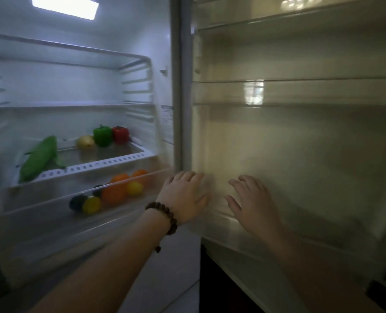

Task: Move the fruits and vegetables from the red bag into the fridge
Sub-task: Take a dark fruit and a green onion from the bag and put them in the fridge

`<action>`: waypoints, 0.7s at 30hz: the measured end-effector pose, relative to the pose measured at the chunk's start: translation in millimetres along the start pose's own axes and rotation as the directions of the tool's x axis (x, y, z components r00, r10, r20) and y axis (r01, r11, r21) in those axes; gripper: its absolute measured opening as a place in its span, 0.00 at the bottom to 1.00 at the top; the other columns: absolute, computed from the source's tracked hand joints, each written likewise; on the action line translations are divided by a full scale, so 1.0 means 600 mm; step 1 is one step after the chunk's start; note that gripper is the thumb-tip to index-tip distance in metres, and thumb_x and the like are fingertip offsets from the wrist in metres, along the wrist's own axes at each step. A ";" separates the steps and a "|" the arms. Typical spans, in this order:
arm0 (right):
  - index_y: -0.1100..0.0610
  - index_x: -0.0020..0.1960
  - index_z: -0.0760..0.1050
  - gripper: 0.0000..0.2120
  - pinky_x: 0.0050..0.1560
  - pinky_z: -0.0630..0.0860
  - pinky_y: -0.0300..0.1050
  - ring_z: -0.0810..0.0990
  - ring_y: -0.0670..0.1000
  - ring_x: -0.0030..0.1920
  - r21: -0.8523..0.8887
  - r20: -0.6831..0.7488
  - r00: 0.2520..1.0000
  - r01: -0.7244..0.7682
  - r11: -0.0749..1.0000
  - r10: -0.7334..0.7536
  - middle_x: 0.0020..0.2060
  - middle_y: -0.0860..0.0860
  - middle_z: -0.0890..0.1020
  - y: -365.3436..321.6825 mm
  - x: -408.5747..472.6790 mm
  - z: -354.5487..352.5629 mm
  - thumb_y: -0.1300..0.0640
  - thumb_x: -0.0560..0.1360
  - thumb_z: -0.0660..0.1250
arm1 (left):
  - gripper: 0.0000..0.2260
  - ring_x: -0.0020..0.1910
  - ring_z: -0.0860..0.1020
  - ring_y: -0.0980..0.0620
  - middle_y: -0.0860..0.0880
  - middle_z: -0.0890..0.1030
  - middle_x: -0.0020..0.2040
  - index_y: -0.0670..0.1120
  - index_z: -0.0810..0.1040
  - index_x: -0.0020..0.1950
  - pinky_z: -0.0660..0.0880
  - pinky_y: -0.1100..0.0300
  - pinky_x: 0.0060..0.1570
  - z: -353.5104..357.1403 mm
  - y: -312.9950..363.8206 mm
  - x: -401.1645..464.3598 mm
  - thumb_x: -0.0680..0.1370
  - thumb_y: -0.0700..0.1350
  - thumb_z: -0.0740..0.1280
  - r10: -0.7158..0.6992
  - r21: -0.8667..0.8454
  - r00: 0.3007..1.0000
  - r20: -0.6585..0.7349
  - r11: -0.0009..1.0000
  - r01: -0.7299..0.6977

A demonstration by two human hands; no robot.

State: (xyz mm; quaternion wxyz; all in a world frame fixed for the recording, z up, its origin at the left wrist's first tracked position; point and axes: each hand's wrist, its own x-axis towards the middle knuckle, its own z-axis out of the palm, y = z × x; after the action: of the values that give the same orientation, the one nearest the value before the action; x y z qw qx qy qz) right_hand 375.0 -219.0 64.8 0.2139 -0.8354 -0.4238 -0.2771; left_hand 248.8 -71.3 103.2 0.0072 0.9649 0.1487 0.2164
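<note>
The fridge stands open with its light on. On a white shelf (111, 162) lie a green corn cob (37, 158), a pale yellow fruit (85, 142), a green pepper (102, 135) and a red pepper (120, 134). The clear drawer (52, 195) below holds oranges (115, 189), yellow lemons (91, 204) and dark fruits (77, 201). My left hand (185, 196), with a bead bracelet on the wrist, rests flat at the inner edge of the fridge door (300, 143). My right hand (253, 199) lies flat on the door's inner face. Both hold nothing. The red bag is out of view.
The door's inner shelves (300, 91) hold nothing that I can see. The upper glass shelf (74, 57) of the fridge is bare. A dark cabinet front (221, 290) shows below the door.
</note>
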 end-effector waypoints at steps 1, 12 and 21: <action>0.56 0.56 0.78 0.23 0.54 0.75 0.54 0.78 0.61 0.53 -0.019 0.009 0.999 -0.036 0.999 0.036 0.53 0.59 0.79 0.021 -0.019 -0.015 0.44 0.72 0.55 | 0.29 0.73 0.59 0.50 0.52 0.63 0.73 0.52 0.57 0.75 0.57 0.50 0.70 0.012 0.027 -0.001 0.77 0.64 0.53 0.023 -0.021 1.000 0.008 1.000 -0.023; 0.53 0.67 0.69 0.22 0.66 0.66 0.53 0.65 0.57 0.68 -0.154 0.093 0.926 -0.349 0.924 0.365 0.67 0.54 0.69 0.233 -0.340 -0.237 0.45 0.78 0.52 | 0.30 0.73 0.57 0.51 0.52 0.62 0.74 0.52 0.56 0.75 0.55 0.53 0.70 0.098 0.408 -0.090 0.77 0.65 0.51 0.288 -0.204 0.957 0.039 0.940 -0.275; 0.53 0.68 0.70 0.21 0.67 0.66 0.52 0.68 0.55 0.66 -0.328 -0.045 0.804 -0.572 0.752 0.593 0.65 0.52 0.71 0.358 -0.674 -0.478 0.46 0.78 0.60 | 0.29 0.73 0.57 0.50 0.50 0.62 0.74 0.50 0.57 0.75 0.54 0.50 0.72 0.135 0.773 -0.255 0.78 0.61 0.55 0.522 -0.426 0.852 0.038 0.779 -0.459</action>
State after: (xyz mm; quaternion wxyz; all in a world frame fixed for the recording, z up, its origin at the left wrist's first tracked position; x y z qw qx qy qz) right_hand 274.8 -745.4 -5.4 0.1355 -0.9572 -0.0973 -0.2366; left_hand 282.8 -555.0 2.8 0.1599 0.9612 -0.1570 0.1611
